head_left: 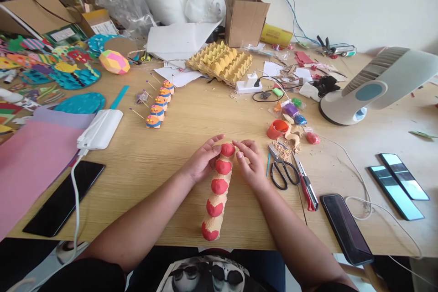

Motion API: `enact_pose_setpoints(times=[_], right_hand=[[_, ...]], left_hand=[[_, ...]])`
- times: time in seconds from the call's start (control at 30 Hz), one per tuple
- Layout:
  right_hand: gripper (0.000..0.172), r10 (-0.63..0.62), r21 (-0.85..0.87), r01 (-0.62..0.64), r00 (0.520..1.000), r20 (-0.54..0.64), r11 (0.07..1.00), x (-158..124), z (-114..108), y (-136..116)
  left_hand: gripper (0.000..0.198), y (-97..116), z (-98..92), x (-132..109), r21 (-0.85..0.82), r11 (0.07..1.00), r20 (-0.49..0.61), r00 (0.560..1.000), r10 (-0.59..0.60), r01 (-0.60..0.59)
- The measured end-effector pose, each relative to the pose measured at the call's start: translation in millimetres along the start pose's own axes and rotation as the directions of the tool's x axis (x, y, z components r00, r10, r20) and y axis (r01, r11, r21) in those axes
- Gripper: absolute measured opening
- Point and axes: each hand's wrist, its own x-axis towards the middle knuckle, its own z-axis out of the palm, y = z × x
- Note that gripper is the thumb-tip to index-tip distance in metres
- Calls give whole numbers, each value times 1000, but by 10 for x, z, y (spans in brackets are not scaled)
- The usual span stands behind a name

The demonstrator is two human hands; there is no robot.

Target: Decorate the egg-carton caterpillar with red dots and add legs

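Observation:
A strip of bumpy cups [218, 186], apparently cut from an egg tray, points away from me on the table. It is coated in beige clay, with a red clay patch on each bump. My left hand [203, 162] grips its far end from the left, thumb against the last red bump and forefinger reaching behind. From the right, my right hand [251, 162] brings its forefinger tip to the same end; its thumb is apart from the forefinger and the other fingers are curled. A finished-looking caterpillar strip [159, 106], orange with blue bands and stick feelers, stands farther back left.
Scissors [282, 166] and a red utility knife [305, 185] lie right of my right hand, near an orange-red ring [277, 129] and clay packets [290, 109]. A fan [369, 86], egg tray [222, 61], power bank [100, 129] and phone [346, 228] stand or lie around.

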Motion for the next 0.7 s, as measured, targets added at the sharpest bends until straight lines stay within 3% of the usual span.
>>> enact_pose_setpoints(times=[0.23,0.5,0.6,0.7], right_hand=[[42,-99,-152,98,995,1,984,-29,-6,3],[42,-105,-311,113,994,43,944,-44,-21,-17],[41,-74,-271,87,996,57,959,-37,-16,-25],[40,-37,-91,43,997,69,995,-22,11,-17]], left_hand=[[53,10,8,-2,-6,1000,3,1000,-5,5],[55,28,35,-11,10,1000,-26,1000,-2,2],[56,29,36,-13,9,1000,-33,999,8,-8],[57,26,24,-12,-3,1000,-18,1000,13,-13]])
